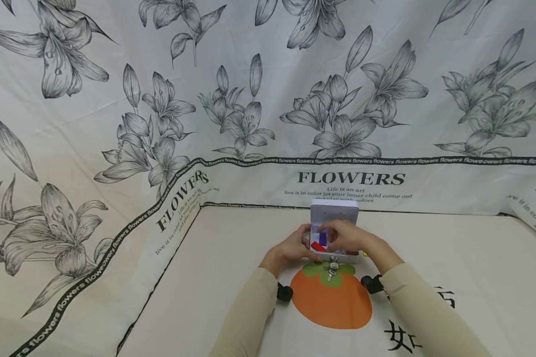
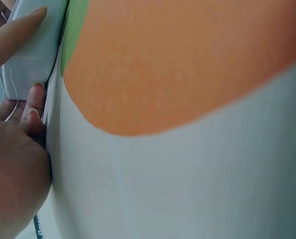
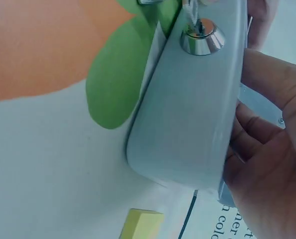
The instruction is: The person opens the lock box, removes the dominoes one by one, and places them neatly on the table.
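A pale grey metal cash box sits on the table, its lid raised. My left hand grips its left side, thumb along the front wall and other fingers round the side in the left wrist view. My right hand reaches into the box from the right, fingers curled, with a blue block between thumb and index finger. In the right wrist view the box wall hides those fingertips. Beside the blue block a red block lies tilted. Keys hang from the front lock.
A yellow block lies on the table just right of the box. The light tablecloth has an orange persimmon print in front of the box. Close behind the lid rises a flower-printed curtain.
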`<state>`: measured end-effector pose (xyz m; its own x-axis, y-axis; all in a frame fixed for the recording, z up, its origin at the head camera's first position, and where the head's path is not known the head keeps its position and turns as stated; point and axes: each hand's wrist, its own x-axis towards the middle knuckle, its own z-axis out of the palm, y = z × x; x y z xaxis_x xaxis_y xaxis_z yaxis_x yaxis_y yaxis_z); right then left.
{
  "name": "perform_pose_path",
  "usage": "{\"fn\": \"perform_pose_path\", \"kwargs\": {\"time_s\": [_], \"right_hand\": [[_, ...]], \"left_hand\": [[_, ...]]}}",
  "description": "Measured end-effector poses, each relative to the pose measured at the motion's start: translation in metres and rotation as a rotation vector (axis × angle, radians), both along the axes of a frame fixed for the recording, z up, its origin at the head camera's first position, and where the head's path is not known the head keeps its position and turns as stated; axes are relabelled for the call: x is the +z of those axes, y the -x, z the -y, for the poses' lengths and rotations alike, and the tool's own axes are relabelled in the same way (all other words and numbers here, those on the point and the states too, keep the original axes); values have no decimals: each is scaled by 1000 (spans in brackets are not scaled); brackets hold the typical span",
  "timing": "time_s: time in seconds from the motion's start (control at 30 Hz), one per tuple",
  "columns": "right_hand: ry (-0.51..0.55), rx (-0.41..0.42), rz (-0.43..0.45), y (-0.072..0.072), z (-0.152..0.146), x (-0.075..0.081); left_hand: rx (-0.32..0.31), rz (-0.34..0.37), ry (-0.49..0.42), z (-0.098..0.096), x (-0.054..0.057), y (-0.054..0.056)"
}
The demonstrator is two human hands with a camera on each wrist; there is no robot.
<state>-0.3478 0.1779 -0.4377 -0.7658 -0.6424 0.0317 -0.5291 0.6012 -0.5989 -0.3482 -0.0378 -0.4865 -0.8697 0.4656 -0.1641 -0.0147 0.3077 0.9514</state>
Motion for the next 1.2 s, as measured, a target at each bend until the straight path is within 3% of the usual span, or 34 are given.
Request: {"fn": "perform_pose_path", "kwargs": {"time_s": [0.33, 1.2], "right_hand": [[-58, -24, -34, 3, 11, -9], [-14, 19, -92, 10, 24, -22]], "left_hand": [[-3, -21, -4, -1, 1, -1], [-3, -28, 14, 0, 2, -3]]}}
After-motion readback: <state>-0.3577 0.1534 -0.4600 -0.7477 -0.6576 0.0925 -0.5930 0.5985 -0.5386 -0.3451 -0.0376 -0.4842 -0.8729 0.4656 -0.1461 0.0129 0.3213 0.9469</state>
